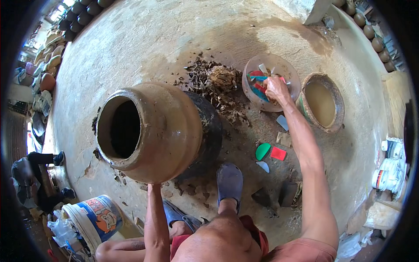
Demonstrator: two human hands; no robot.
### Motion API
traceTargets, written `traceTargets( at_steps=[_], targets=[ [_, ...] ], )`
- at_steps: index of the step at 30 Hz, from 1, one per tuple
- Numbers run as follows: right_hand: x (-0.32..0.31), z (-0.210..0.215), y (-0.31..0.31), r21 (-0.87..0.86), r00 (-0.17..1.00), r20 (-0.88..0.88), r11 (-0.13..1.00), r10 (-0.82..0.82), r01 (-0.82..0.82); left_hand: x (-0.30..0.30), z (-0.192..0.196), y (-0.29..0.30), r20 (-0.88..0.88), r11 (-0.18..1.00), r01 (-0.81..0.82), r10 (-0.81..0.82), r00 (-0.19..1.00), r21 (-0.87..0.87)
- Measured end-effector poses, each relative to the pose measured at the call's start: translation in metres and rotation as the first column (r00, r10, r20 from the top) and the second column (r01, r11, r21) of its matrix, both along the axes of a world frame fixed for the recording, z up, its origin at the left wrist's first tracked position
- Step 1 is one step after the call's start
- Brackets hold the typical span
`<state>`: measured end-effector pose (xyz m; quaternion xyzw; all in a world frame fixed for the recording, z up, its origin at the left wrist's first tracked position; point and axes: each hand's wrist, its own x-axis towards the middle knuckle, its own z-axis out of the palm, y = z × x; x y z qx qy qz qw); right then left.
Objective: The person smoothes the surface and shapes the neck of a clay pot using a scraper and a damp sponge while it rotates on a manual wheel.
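Observation:
A large brown clay pot [170,126] with a wide round mouth leans toward the left over a dark rounded base [211,131]. My left forearm [156,218] runs up to the pot's underside, where the pot hides my left hand. Over a translucent plastic bowl [289,69] is my right hand [276,88], its fingers curled down among the tools. What they hold, if anything, is hidden. Red and blue flat pieces [257,79] and a whitish strip [262,68] lie inside the bowl around the fingers.
Right of the bowl stands a bucket [337,124] of murky water. Dark scraps [220,94] lie behind the pot. Green [262,151] and red [278,153] flat pieces lie on the floor. A white-and-blue bucket [102,218] stands lower left; another person [32,179] is at far left.

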<state>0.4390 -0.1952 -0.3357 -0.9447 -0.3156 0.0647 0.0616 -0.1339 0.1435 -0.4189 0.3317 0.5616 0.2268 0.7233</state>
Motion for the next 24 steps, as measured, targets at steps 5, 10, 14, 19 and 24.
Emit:
traceTargets(
  at_steps=[5, 10, 14, 19, 24],
  targets=[
    [0.012, 0.030, -0.024, 0.403, 0.973, -0.167, 0.890, -0.157, 0.213, -0.006, -0.001, -0.004, -0.003, 1.000, -0.011, 0.011, 1.000, -0.005],
    [-0.013, 0.061, -0.031, 0.688, 0.857, -0.513, 0.580, -0.036, 0.436, -0.009, 0.002, 0.000, -0.006, 1.000, -0.025, 0.025, 1.000, 0.008],
    [-0.026, 0.053, -0.025, 0.762, 0.907, -0.387, 0.495, -0.167, 0.416, -0.004, 0.002, 0.008, 0.011, 1.000, -0.016, 0.016, 1.000, 0.022],
    [-0.050, 0.055, -0.003, 0.728, 0.962, -0.221, 0.629, -0.160, 0.272, 0.011, 0.014, 0.031, 0.033, 0.998, 0.002, -0.004, 0.999, 0.059],
    [-0.155, 0.133, 0.081, 0.862, 0.944, -0.312, 0.450, 0.103, 0.236, 0.005, 0.010, 0.028, 0.032, 0.998, -0.005, 0.003, 0.999, 0.056]
  ],
)
